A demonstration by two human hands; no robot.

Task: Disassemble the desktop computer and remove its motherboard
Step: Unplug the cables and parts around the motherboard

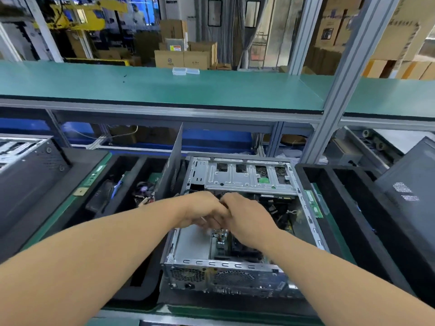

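Desktop computer (235, 231): open metal case lying on its side at the middle of the workbench, side panel off, rear fan grille toward the near edge.
Motherboard (237, 245): inside the case, on its floor, partly hidden by both hands.
Drive cage (249, 177): silver bracket across the far end of the case.
Left hand (202, 210): over the case middle, fingers curled down; what they grip cannot be told.
Right hand (247, 212): touching the left hand, fingers curled round something dark, blurred.
Foam tray (131, 175): black, left of the case, loose parts in it.
Grey panel (171, 168): upright between tray and case.
Memory stick (314, 203): green, just right of the case.
Shelf (164, 90): green, above the bench, two clear boxes (185, 71) at its far edge.
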